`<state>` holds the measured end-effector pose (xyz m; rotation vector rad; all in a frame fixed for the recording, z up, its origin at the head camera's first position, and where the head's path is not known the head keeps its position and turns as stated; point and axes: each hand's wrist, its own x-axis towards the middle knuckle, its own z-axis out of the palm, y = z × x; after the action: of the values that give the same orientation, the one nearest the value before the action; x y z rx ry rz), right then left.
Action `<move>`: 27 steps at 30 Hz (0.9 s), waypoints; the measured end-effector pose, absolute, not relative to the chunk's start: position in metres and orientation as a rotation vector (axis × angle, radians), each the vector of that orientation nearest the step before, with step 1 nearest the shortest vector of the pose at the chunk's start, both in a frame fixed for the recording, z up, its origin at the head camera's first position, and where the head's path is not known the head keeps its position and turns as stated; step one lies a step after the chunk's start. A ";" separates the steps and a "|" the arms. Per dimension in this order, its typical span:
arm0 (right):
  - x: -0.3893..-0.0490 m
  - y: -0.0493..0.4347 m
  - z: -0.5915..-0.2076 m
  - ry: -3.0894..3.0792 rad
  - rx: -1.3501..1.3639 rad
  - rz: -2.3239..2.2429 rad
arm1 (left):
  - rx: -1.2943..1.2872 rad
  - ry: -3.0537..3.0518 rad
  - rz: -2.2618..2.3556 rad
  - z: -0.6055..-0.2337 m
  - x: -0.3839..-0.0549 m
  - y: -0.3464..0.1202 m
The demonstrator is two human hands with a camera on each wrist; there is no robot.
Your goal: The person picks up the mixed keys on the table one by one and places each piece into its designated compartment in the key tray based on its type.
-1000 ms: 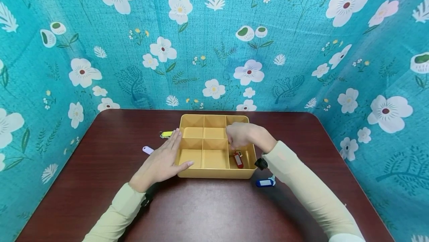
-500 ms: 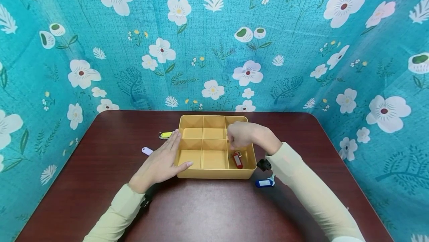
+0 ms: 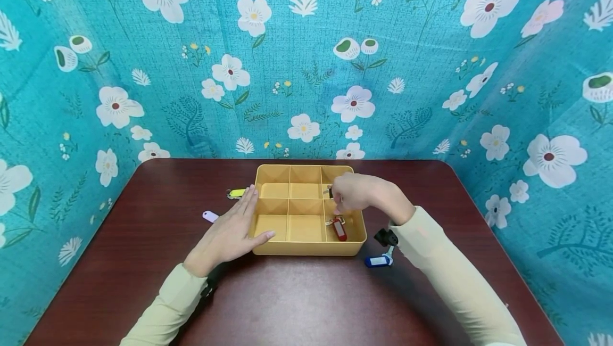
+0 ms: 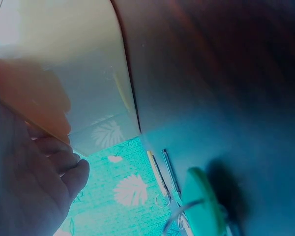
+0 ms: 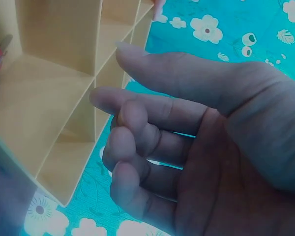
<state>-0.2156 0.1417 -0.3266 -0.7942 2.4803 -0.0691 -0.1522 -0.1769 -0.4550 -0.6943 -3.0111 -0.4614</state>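
Note:
A yellow-tan box point(image 3: 308, 249) with six compartments sits on the table. My left hand point(image 3: 230, 237) rests against its left side, fingers straight, thumb over the front left compartment. My right hand point(image 3: 359, 194) hovers over the right compartments; in the right wrist view its fingers are loosely bent, thumb and index finger apart, holding nothing. Beside its knuckles, a small black item point(image 3: 330, 192) with a metal bit shows in the back right compartment, partly hidden. A red key tag point(image 3: 340, 229) with a ring and key lies in the front right compartment.
A blue key tag point(image 3: 378, 261) lies by the box's front right corner, under the right wrist. Left of the box are a yellow key tag point(image 3: 237, 193) and a lilac key tag point(image 3: 210, 216), near the left hand. Floral cloth point(image 3: 306, 69) surrounds the dark table point(image 3: 306, 298).
My right hand has shifted slightly right, and its wrist has drawn back. The black item now shows at the back right compartment. My left hand stays put.

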 end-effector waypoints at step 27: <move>-0.188 0.168 -0.313 2.621 -0.732 -0.210 | -0.696 -3.010 -0.471 -0.452 -0.152 -0.177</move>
<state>-0.1879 0.1677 -0.3126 -0.7323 2.6212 -0.2100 -0.1519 -0.1767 -0.4522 -0.6960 -3.0096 -0.4713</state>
